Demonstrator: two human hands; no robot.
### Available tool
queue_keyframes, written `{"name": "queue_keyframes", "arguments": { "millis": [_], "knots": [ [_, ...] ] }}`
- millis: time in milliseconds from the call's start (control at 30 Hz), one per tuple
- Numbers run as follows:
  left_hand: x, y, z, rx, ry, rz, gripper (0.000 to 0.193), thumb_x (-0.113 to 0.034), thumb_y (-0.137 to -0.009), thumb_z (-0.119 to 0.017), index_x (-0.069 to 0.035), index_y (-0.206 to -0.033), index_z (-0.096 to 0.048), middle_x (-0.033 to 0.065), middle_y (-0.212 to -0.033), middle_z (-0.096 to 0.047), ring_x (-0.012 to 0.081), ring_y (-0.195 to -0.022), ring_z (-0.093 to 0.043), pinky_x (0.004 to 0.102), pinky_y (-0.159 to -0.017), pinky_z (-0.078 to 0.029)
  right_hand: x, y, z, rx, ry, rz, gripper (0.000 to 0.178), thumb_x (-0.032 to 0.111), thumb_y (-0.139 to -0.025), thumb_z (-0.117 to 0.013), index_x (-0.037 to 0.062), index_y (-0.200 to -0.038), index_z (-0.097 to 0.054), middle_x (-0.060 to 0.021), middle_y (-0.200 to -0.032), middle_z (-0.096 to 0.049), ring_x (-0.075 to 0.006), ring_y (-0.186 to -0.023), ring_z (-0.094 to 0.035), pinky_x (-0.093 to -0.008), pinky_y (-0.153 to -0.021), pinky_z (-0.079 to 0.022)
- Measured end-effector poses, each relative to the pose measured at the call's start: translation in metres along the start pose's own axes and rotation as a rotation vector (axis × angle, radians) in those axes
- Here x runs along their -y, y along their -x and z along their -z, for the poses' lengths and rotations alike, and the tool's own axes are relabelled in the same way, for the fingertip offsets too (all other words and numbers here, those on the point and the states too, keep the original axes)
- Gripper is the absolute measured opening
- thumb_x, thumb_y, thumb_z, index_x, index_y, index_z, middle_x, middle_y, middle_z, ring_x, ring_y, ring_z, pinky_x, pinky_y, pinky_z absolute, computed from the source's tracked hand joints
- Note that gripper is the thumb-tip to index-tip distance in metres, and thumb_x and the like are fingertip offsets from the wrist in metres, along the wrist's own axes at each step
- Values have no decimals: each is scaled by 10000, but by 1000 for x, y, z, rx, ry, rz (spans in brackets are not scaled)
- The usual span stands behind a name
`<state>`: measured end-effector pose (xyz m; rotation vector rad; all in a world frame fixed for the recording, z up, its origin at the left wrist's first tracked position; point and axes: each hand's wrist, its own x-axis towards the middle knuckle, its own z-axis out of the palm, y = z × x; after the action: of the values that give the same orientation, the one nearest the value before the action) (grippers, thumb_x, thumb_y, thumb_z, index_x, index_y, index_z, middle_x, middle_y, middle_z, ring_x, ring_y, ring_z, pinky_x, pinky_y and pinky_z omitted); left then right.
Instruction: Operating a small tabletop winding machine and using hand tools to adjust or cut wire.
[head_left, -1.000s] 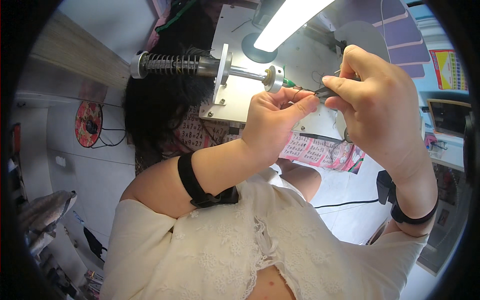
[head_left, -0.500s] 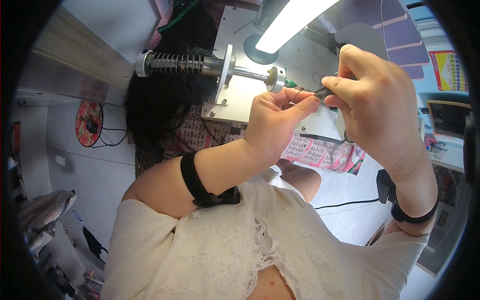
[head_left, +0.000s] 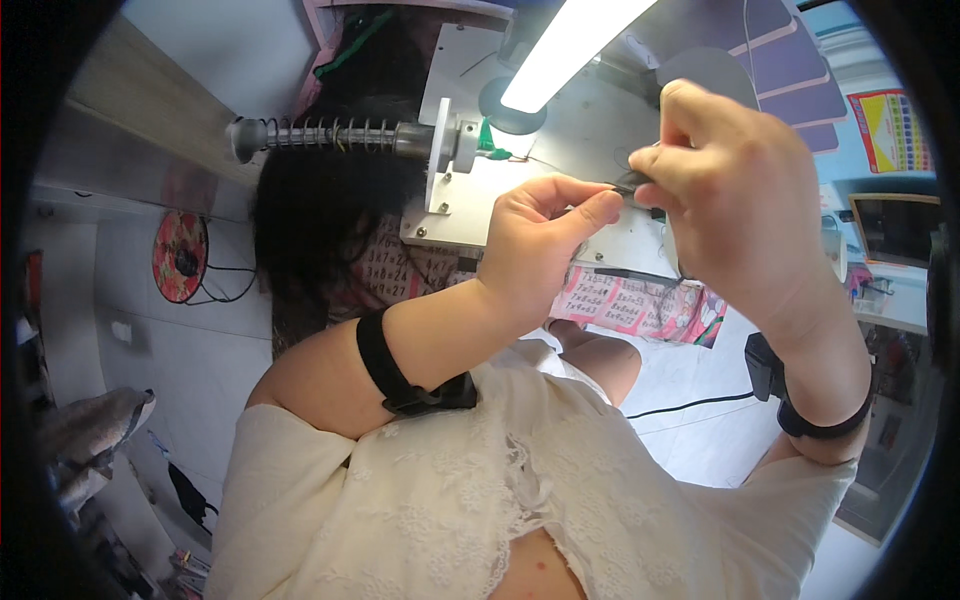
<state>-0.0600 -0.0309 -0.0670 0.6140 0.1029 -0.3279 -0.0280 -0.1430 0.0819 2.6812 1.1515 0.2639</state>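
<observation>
Above the white board, my left hand [head_left: 540, 240] pinches thumb and forefinger together; what lies between them is too small to make out. Close to its fingertips, my right hand [head_left: 745, 190] has its fingers closed around a small dark tool [head_left: 628, 184], mostly hidden by the fingers. A thin dark strand [head_left: 540, 161] stretches from the green tip [head_left: 489, 138] of a metal spring rod [head_left: 350, 136] toward my fingers. The rod passes through an upright white bracket [head_left: 438, 155], its round collar close against the bracket's right side.
A bright lamp [head_left: 575, 55] hangs over the white board [head_left: 465, 215]. Long black hair [head_left: 330, 215] drapes at the board's left. A pink printed cover [head_left: 640, 306] lies under the board. A red floral disc [head_left: 181, 257] with a black cord is at far left.
The rod has slid left through the bracket, bringing its collar and green tip with it, away from my hands. Both hands have shifted slightly left, keeping their grips.
</observation>
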Motion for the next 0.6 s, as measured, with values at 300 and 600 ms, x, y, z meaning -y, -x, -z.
{"name": "queue_keyframes", "arguments": {
  "millis": [300,600],
  "knots": [
    [-11,-18,-3,174,-1051,-698,195,-33,-777,-681,-47,-971,-683,6,-717,-559,52,-579,-502,208,-508,-403,-16,55,10,-241,-288,-227,366,56,-695,-718,32,-1052,-644,-73,-889,-529,-190,-750,-517,-273,-645,-427],
    [-14,-30,-2,232,-1559,-1515,229,-16,-671,-727,-60,-891,-682,21,-689,-495,158,-527,-509,269,-478,-423,1,118,2,-383,-397,-326,407,125,-638,-760,34,-1021,-659,-95,-874,-531,-221,-695,-523,-300,-590,-429]
  ]
}}
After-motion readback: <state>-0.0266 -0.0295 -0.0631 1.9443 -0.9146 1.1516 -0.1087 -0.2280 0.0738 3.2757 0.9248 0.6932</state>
